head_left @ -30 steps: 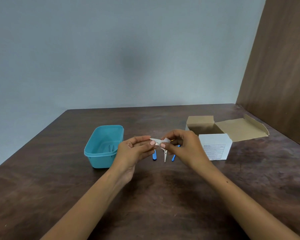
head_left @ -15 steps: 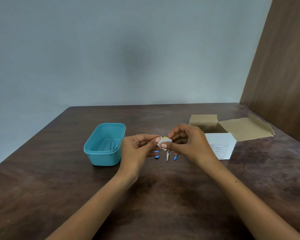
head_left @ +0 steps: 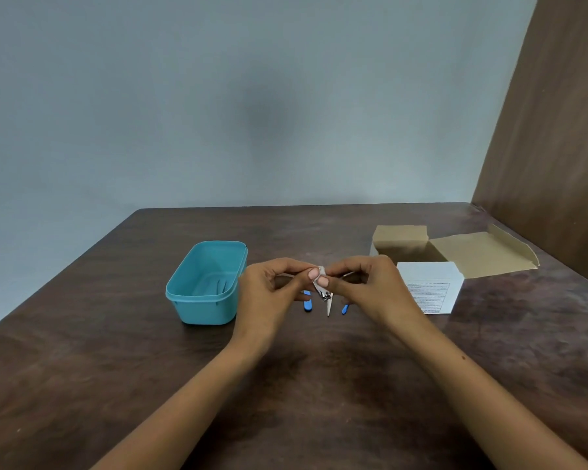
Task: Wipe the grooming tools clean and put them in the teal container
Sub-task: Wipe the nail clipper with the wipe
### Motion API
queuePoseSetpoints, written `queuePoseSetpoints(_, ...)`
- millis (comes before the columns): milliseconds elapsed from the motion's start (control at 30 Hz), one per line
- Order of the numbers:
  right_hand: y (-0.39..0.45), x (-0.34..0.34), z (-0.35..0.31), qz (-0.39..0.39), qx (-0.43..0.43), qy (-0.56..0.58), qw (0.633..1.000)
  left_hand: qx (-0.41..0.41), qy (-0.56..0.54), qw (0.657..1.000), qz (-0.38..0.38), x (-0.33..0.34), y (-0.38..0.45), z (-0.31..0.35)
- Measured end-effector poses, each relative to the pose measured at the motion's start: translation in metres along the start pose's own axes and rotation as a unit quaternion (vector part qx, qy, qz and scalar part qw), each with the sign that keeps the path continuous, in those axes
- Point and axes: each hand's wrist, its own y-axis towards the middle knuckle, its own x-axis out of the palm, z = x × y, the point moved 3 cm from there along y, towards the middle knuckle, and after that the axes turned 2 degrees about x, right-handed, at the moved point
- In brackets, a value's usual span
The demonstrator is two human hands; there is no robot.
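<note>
Above the table's middle, my left hand (head_left: 272, 293) and my right hand (head_left: 370, 286) meet fingertip to fingertip. Together they pinch a small white wipe (head_left: 320, 271) folded round a small metal nail clipper (head_left: 325, 295). The clipper's shiny end sticks out below my right thumb. On the table just behind lie two blue-handled tools (head_left: 307, 302) (head_left: 344, 309) and a pointed metal tool (head_left: 329, 309). The teal container (head_left: 184, 293) stands open to the left of my left hand, with a thin dark tool (head_left: 222, 286) lying inside it.
An open cardboard box (head_left: 401, 239) with a spread flap (head_left: 482, 256) sits at the back right. A white printed packet (head_left: 431, 283) leans in front of it, close to my right hand. A brown wooden panel (head_left: 550, 147) closes off the right side.
My fingers have worked the wipe along the clipper, whose metal end now shows more below my right thumb. The view has shifted slightly; the tools on the table have not moved.
</note>
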Motion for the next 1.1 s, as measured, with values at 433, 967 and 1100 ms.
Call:
queuePoseSetpoints(433, 0.0, 0.004, 0.002, -0.043, 0.05, 0.004, 0.998, -0.017, 0.017, 1.0, 0.013, -0.003, 0.003, 0.001)
queuePoseSetpoints(967, -0.005, 0.002, 0.0, -0.005, 0.054, 0.116, 0.992, -0.005, 0.017, 0.999, 0.051, -0.006, 0.003, 0.004)
queuePoseSetpoints(1100, -0.008, 0.009, 0.002, -0.017, 0.055, 0.069, 0.996, 0.005, 0.039, 0.998, 0.038, -0.004, 0.001, 0.004)
